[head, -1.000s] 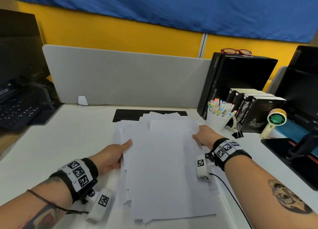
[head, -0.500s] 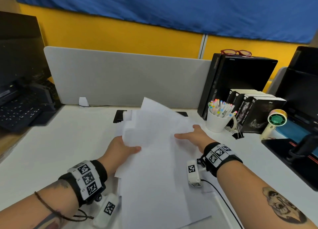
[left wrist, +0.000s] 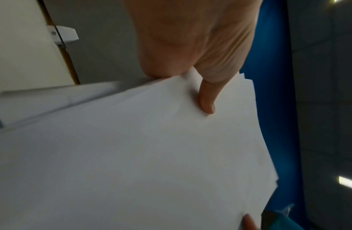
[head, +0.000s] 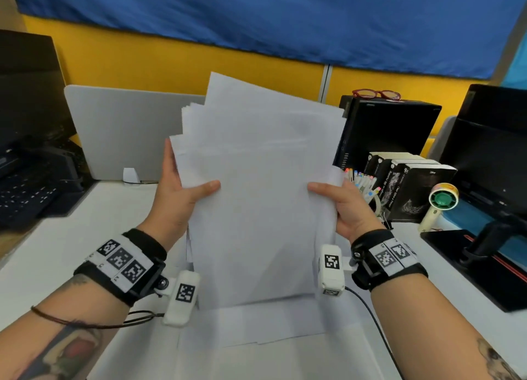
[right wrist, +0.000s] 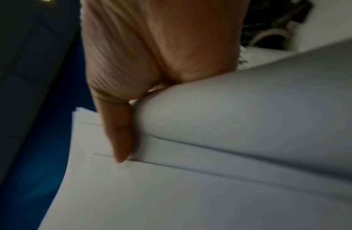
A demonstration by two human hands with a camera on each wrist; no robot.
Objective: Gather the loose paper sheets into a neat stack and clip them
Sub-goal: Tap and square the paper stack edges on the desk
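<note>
1. The paper stack (head: 258, 197) stands nearly upright in the middle of the head view, its bottom edge down at 6 o'clock on or just above the white desk (head: 65, 237); which of the two cannot be told
2. The left hand (head: 178, 200) grips the stack's left edge at 9 o'clock, thumb (head: 209, 186) lying across the front sheet and the fingers behind it
3. The right hand (head: 346, 208) grips the right edge at 3 o'clock in the same way, its thumb (head: 322, 188) on the front
4. In the left wrist view the thumb (left wrist: 206, 99) presses on the top sheet; in the right wrist view the thumb (right wrist: 120, 137) lies over several staggered sheet edges
5. The top edges at 12 o'clock are fanned and uneven, one corner poking higher than the rest
6. A few loose sheets (head: 271, 322) lie flat on the desk at 6 o'clock, under the raised stack
7. A black binder clip (head: 385, 220) sits on the desk at 3 o'clock, just beyond the right hand, partly hidden by it
8. At 2 o'clock stand a cup of pens (head: 363, 185), dark boxes (head: 410, 185) and a small handheld fan (head: 440, 201)
</note>
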